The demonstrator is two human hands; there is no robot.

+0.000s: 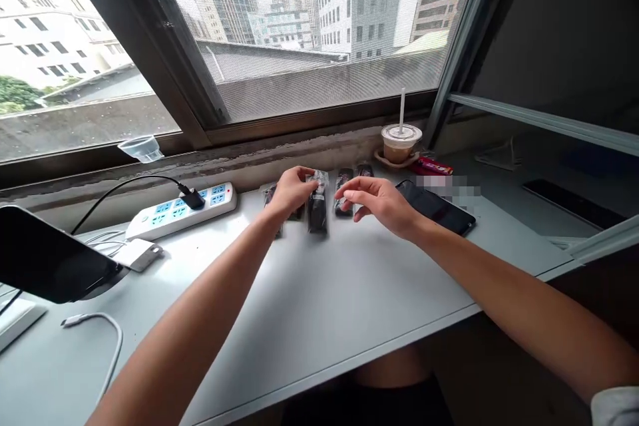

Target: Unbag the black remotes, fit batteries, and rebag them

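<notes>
Several small dark items in clear plastic wrappers lie in a row near the back of the grey desk (309, 306). My left hand (292, 190) pinches the top of one wrapped dark item (318, 212), with its fingers closed on the wrapper. My right hand (382, 203) hovers just right of that item, fingers loosely spread and holding nothing. Behind its fingertips lie another wrapped item (343, 188) and one more wrapped packet (364, 170). A further packet (270, 195) is partly hidden under my left hand.
A black phone (439, 208) lies right of my right hand. An iced drink cup with a straw (401, 141) and a red packet (433, 165) stand by the window. At left are a white power strip (182, 210), a charger (137, 254), a cable (97, 326) and a dark tablet (47, 256).
</notes>
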